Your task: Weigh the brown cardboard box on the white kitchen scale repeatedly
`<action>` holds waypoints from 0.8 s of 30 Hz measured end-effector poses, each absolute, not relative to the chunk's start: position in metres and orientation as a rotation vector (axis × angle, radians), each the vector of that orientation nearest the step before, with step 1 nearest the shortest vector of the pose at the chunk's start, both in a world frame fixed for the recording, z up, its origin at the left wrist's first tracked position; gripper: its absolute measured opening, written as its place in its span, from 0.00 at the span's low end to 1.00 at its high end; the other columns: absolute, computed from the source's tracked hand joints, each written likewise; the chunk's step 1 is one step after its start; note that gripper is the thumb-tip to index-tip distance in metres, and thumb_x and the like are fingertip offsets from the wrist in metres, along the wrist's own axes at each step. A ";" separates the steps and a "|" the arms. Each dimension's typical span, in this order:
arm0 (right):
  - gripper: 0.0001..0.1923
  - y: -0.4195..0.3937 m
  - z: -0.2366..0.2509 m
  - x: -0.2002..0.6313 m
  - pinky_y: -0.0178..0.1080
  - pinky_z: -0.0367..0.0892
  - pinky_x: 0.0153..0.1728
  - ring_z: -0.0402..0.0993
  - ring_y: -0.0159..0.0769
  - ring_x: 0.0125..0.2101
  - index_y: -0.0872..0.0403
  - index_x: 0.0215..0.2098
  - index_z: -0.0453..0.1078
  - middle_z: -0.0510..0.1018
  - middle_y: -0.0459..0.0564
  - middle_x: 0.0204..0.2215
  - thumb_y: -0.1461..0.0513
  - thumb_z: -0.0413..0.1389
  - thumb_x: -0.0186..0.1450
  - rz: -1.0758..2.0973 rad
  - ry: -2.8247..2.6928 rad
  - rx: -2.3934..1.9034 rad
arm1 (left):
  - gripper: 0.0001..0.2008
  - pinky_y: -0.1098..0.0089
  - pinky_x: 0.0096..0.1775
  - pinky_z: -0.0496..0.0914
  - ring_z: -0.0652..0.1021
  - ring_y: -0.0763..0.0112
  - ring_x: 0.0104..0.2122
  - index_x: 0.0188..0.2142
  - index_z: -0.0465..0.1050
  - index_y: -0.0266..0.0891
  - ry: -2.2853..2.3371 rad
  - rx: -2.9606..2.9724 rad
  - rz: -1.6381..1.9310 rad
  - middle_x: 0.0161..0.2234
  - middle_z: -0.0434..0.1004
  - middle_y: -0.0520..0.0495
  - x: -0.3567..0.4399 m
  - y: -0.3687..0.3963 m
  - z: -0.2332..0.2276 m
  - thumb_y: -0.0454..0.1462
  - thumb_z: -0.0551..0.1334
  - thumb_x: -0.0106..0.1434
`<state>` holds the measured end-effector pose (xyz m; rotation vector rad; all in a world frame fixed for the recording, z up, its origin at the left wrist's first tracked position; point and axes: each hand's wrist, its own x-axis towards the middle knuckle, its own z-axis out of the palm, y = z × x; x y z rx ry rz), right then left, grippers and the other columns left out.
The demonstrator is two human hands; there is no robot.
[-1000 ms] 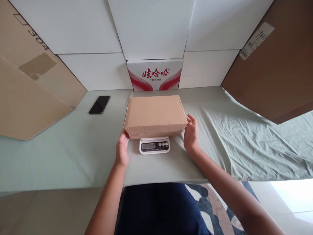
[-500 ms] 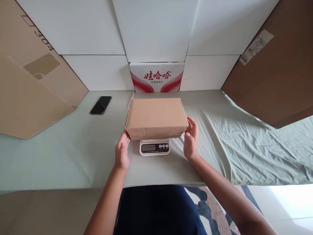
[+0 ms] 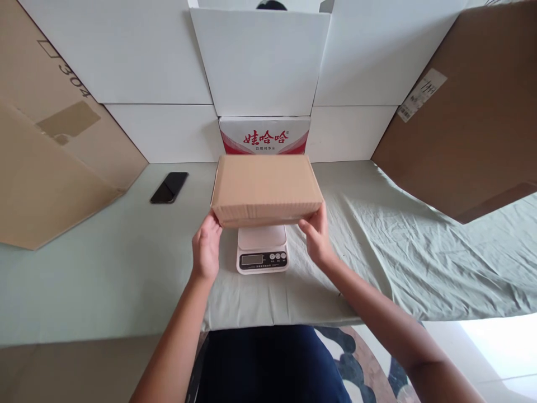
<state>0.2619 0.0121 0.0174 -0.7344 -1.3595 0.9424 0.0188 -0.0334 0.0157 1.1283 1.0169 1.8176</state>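
Over green cloth (image 3: 377, 235), left hand (image 3: 205, 249) and right hand (image 3: 315, 238) grip plain closed brown box (image 3: 265, 187).

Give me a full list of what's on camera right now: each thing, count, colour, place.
cardboard box: 1, tan, held over the scale
scale: 1, white, on the cloth, centre
phone: 1, black, left on the cloth
cloth: 1, pale green, covers the table
printed carton: 1, white and red, at the back wall
white panels: several, back wall
brown cardboard sheets: 2, leaning left and right
left hand: box's left corner
right hand: box's right corner
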 end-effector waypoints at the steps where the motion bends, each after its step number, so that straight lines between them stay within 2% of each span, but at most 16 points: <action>1: 0.43 0.028 0.022 0.260 0.59 0.63 0.70 0.60 0.55 0.70 0.41 0.69 0.55 0.64 0.53 0.69 0.42 0.64 0.62 0.920 -1.373 -0.709 | 0.43 0.47 0.71 0.60 0.67 0.44 0.71 0.60 0.76 0.43 1.006 1.134 1.812 0.68 0.72 0.35 0.018 -0.019 0.021 0.69 0.59 0.60; 4: 0.50 0.080 0.023 0.252 0.56 0.55 0.75 0.55 0.52 0.73 0.41 0.71 0.52 0.59 0.52 0.73 0.41 0.67 0.58 0.837 -1.388 -0.655 | 0.42 0.51 0.72 0.58 0.65 0.49 0.73 0.59 0.76 0.46 0.992 1.153 1.755 0.68 0.72 0.37 0.014 0.030 0.022 0.70 0.58 0.59; 7: 0.51 0.117 0.003 0.244 0.58 0.52 0.75 0.54 0.53 0.73 0.44 0.71 0.51 0.59 0.55 0.73 0.40 0.66 0.57 0.886 -1.328 -0.728 | 0.42 0.52 0.72 0.56 0.63 0.51 0.74 0.58 0.76 0.47 1.031 1.085 1.731 0.69 0.71 0.38 0.010 0.067 0.003 0.71 0.58 0.58; 12: 0.49 0.128 -0.025 0.241 0.57 0.52 0.75 0.56 0.52 0.73 0.44 0.71 0.52 0.61 0.53 0.72 0.43 0.65 0.58 0.949 -1.363 -0.828 | 0.43 0.54 0.72 0.56 0.61 0.53 0.74 0.59 0.76 0.48 1.089 1.011 1.699 0.70 0.68 0.40 0.006 0.087 -0.033 0.72 0.57 0.58; 16: 0.47 0.126 -0.027 0.245 0.59 0.54 0.74 0.59 0.53 0.72 0.44 0.72 0.51 0.62 0.54 0.72 0.45 0.63 0.60 1.001 -1.367 -0.887 | 0.45 0.55 0.73 0.55 0.61 0.54 0.74 0.64 0.73 0.47 1.125 0.987 1.649 0.73 0.63 0.40 0.001 0.087 -0.037 0.71 0.53 0.61; 20: 0.48 0.132 -0.031 0.266 0.63 0.50 0.75 0.48 0.55 0.77 0.39 0.74 0.44 0.48 0.50 0.78 0.41 0.59 0.62 0.976 -1.261 -0.970 | 0.45 0.58 0.74 0.51 0.53 0.58 0.77 0.70 0.64 0.46 1.223 0.973 1.746 0.77 0.51 0.41 -0.021 0.084 -0.030 0.69 0.47 0.66; 24: 0.45 0.137 -0.035 0.297 0.64 0.49 0.75 0.45 0.52 0.78 0.40 0.73 0.45 0.49 0.53 0.78 0.43 0.55 0.64 0.919 -1.083 -1.065 | 0.45 0.57 0.74 0.51 0.51 0.59 0.77 0.72 0.62 0.45 1.283 0.865 1.852 0.78 0.49 0.39 -0.043 0.080 -0.021 0.67 0.40 0.68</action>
